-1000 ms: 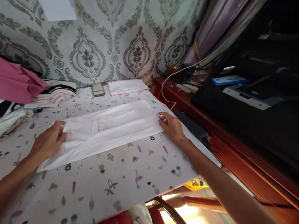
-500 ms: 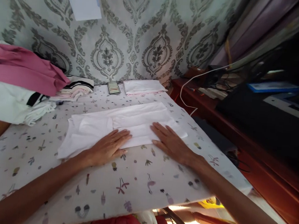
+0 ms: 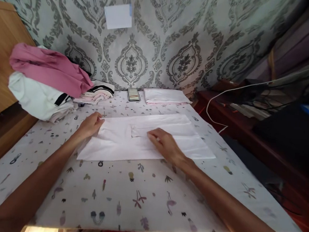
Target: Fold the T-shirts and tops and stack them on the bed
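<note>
A white folded garment (image 3: pixel 124 146) lies lengthwise on the patterned sheet, some creases across its left part. At its far left corner, my left hand (image 3: pixel 91 125) is closed, thumb and fingers pinching the edge. My right hand (image 3: pixel 165 142) rests over the middle of the garment with its fingers curled in against the cloth. A narrow folded strip with a short seam shows just left of those fingertips. The right fingertips are partly hidden, but they appear to grip the fabric.
To the left is a heap with pink cloth (image 3: pixel 52 69) and white cloth (image 3: pixel 36 99), beside folded striped clothing (image 3: pixel 99 90). A folded white cloth (image 3: pixel 167 97) and a small blurred packet (image 3: pixel 134 94) lie near the wall. Dark red furniture (image 3: pixel 237 135) with a white cable (image 3: pixel 208 110) stands right.
Both hands were flat on the garment. My left hand has moved left to the garment's edge and closed; my right fingers have curled. The garment looks straighter, and the view has turned left.
</note>
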Tool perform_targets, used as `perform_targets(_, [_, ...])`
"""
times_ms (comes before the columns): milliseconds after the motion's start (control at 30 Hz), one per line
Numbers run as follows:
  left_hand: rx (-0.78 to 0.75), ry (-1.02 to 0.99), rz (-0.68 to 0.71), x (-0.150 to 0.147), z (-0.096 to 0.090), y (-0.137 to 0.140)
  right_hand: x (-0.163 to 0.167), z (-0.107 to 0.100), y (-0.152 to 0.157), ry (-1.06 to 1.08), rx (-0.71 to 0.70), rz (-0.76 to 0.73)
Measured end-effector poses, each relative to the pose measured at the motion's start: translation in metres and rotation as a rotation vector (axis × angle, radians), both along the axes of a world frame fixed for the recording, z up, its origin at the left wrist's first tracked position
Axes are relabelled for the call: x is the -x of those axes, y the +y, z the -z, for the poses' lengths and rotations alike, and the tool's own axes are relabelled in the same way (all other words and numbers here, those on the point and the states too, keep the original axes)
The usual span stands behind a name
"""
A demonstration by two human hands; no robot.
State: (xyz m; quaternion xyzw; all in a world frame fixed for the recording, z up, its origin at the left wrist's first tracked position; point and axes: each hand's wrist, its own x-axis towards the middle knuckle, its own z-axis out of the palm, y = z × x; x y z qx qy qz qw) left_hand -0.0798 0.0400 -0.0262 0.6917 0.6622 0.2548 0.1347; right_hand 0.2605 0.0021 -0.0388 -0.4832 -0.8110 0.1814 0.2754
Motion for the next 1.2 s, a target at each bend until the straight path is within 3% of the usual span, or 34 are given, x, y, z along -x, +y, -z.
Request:
perform_targets(133, [0.099,-0.135,-0.027,0.01,0.007,0.003,0.069,-0.005,0.035,-0.023,0.154,0.071])
perform_targets(233, [0.148,-0.174,-0.012,0.006,0.009,0.002,0.091,0.0,0.05,0.027,0.25,0.199])
perform_targets(333, [0.16,-0.205,0.048,0.004,0.008,0.002,0.093,0.009,0.052,0.146,0.251,0.229])
perform_targets(500, [-0.031,-0.309,0.112,0.001,-0.003,0.003,0.086,0.021,0.046,0.506,0.178,0.149])
perform_targets(600, [-0.08,-0.375,0.153,-0.005,-0.005,0.008,0.086,0.022,0.043,0.608,0.123,0.148])
perform_targets(833, [0.007,-0.247,0.08,-0.009,0.01,0.018,0.085,0.024,0.044,0.422,0.117,0.249])
perform_targets(967, [-0.011,-0.228,0.058,0.01,-0.007,0.007,0.082,0.024,0.046,0.307,0.128,0.257])
perform_targets(1100, [0.248,-0.031,0.18,0.037,-0.036,-0.028,0.085,0.016,0.04,0.214,-0.007,0.25])
perform_targets(1200, [0.482,0.016,0.26,0.048,-0.046,-0.06,0.098,0.007,0.028,0.151,-0.159,0.019])
